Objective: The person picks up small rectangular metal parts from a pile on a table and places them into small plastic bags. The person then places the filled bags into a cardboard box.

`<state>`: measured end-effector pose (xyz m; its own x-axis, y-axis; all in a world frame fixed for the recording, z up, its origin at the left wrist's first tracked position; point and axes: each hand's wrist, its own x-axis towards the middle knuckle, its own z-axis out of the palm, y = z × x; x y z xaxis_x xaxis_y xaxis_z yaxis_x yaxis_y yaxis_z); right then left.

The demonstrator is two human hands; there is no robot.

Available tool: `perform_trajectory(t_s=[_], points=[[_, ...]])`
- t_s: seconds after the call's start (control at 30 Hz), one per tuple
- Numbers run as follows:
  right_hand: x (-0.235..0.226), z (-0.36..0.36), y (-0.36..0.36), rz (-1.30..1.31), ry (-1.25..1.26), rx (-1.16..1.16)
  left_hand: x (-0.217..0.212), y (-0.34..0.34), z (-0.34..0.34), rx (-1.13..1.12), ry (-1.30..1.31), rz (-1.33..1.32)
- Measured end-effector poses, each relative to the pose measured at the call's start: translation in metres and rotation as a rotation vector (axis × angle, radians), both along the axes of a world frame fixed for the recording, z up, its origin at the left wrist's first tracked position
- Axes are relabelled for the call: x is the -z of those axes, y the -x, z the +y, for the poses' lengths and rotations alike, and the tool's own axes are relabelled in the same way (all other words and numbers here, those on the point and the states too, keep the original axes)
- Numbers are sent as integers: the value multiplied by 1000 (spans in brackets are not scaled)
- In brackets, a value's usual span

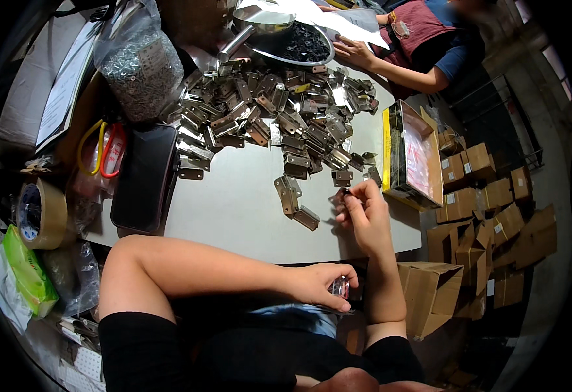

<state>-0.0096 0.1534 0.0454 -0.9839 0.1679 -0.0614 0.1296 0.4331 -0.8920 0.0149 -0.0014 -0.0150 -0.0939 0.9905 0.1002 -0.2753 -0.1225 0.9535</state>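
Note:
My left hand [322,285] is low at the table's near edge, its fingers curled round a small shiny bundle [340,286] that looks like a clear plastic packet with dark and reddish contents. Over the table's right part, my right hand [369,219] pinches a small dark piece [345,192] between thumb and fingers; its kind is too small to make out. Just left of it lie a few loose metal brackets [288,194] with holes. Beyond them spreads a large heap of similar brackets [269,108].
A metal bowl [322,63] of black parts holds a scoop [236,43]. Along the left are a bag of screws [141,72], scissors [106,150], a black phone [143,178] and tape [44,214]. An open box [397,157] stands right; a co-worker [423,39] handles paper beyond.

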Motion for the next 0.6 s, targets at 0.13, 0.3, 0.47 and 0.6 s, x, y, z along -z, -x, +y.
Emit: perform_trajectory(t_s=[0.13,0.3,0.47,0.6], points=[[10,23,8,87,-17,72,-1,2,0,-3,26,7],[14,59,9,38,-15,30,2,1,1,-25,28,11],[5,52,22,212,-458,156,3,0,2,-3,27,-37],[-11,45,43,380,-852,78,6,-1,3,-16,18,-9]])
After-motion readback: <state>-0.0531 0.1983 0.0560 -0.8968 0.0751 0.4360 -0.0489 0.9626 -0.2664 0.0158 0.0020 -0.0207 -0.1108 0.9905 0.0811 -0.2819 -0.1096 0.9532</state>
